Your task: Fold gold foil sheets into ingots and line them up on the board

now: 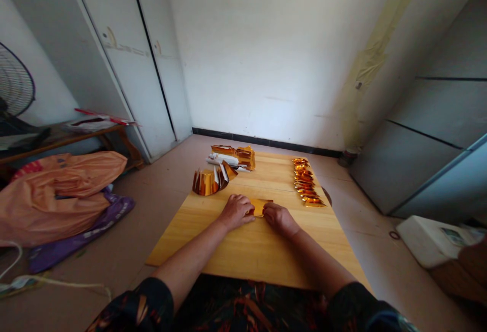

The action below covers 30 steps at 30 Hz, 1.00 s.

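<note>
Nearest, I record left hand [236, 211] and right hand [279, 219], each grip closed on the gold foil sheet [260, 206], apparently pinning it flat to the surface [243, 251].

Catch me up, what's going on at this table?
A person sits at a low wooden table with both hands on one gold foil sheet. The left hand covers its left edge and the right hand its right edge. Whether either grip pinches it is unclear. A row of folded gold pieces lines the right side. A fanned bundle of gold sheets and a stack of gold paper sit farther back.
</note>
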Tool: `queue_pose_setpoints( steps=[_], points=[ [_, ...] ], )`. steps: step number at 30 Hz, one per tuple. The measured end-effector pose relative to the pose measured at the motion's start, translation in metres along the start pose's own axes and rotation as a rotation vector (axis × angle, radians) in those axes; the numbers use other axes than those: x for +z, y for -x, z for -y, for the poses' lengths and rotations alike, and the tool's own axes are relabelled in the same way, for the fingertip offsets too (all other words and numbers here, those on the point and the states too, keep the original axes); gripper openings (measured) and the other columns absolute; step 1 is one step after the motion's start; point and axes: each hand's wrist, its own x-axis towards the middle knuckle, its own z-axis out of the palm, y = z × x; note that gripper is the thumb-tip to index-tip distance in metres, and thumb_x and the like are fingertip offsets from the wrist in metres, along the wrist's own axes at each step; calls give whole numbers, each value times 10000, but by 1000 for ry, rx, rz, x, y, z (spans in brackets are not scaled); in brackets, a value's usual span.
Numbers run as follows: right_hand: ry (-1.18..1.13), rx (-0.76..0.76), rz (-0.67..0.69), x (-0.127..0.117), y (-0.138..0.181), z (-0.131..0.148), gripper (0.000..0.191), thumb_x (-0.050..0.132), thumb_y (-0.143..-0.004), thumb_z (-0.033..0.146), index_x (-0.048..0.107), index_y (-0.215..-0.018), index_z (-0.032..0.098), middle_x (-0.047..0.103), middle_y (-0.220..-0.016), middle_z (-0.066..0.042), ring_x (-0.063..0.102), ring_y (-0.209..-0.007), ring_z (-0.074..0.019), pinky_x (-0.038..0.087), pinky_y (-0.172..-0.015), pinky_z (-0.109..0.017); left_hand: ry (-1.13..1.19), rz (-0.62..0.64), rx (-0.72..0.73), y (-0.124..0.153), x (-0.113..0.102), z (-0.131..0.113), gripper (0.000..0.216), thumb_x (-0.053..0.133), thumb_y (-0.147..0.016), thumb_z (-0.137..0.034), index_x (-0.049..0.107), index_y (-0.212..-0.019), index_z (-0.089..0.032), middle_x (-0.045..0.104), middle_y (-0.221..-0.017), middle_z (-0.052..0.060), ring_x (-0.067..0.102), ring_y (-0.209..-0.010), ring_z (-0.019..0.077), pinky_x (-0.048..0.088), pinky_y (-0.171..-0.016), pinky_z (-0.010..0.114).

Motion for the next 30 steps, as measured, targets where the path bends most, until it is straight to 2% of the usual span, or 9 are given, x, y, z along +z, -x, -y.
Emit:
queue_pose_setpoints(
  steps=[4, 7, 8, 10, 13, 16, 20, 24, 30],
  points=[
    [-79, 36, -15, -8, 3, 3, 255, 399, -882, 138, 606, -739, 180, 618, -895, -49, 576, -846, -118, 443, -775, -212, -1, -30, -38, 0, 3, -4, 120, 577, -832, -310, 667, -859, -235, 653, -912, 24, 523, -936, 182, 312, -836, 342],
    [-72, 48, -10, -13, 6, 4, 134, 500, -843, 196, 628, -882, 181, 614, -1047, -76, 555, -983, -161, 432, -864, -270, 28, -53, -94, -1, 6, -5, 177, 508, -873, -259, 676, -833, -220, 667, -897, 31, 536, -915, 175, 334, -830, 332],
    [-57, 54, -3, -13, 6, 4, 146, 526, -832, 217, 629, -931, 183, 614, -1072, -80, 548, -1001, -174, 424, -885, -292, 52, -61, -123, -2, 7, -4, 175, 512, -870, -252, 679, -831, -215, 672, -897, 31, 541, -910, 173, 345, -824, 323],
    [-34, 99, 6, -13, 6, 4, 169, 519, -844, 238, 636, -956, 190, 641, -1021, -71, 558, -966, -179, 419, -887, -311, 106, -77, -196, -6, 9, -2, 154, 538, -850, -239, 685, -820, -206, 678, -889, 28, 552, -898, 165, 368, -811, 299],
    [-43, 299, -60, -10, 1, 3, 211, 450, -884, 230, 651, -936, 192, 673, -931, -56, 582, -901, -166, 430, -850, -282, 141, -90, -302, -13, 12, 1, 153, 557, -832, -246, 691, -779, -196, 680, -846, 26, 561, -859, 159, 391, -777, 274],
    [-34, 503, -124, -7, -7, 5, 228, 464, -876, 233, 641, -1014, 196, 678, -999, -57, 594, -941, -169, 432, -843, -260, 127, -98, -387, -21, 16, 1, 160, 557, -826, -262, 695, -783, -194, 684, -842, 29, 568, -841, 161, 396, -758, 268],
    [47, 644, -105, -6, -17, 11, 267, 475, -874, 239, 604, -1104, 197, 676, -1042, -59, 608, -946, -167, 421, -808, -241, 121, -97, -467, -26, 19, -1, 141, 563, -819, -260, 695, -830, -211, 698, -868, 17, 579, -852, 159, 392, -770, 264],
    [151, 685, -53, -6, -24, 16, 249, 465, -885, 242, 599, -1087, 183, 679, -1017, -65, 607, -926, -163, 398, -780, -231, 116, -79, -528, -26, 19, -5, 136, 575, -819, -255, 677, -907, -238, 700, -909, 3, 590, -883, 155, 388, -788, 259],
    [258, 672, -27, -3, -26, 18, 189, 467, -887, 225, 598, -1014, 176, 672, -950, -63, 596, -889, -153, 365, -752, -216, 62, -20, -589, -29, 14, -8, 262, 577, -826, -267, 607, -1086, -269, 691, -931, 6, 600, -913, 160, 394, -822, 265]
  ],
)
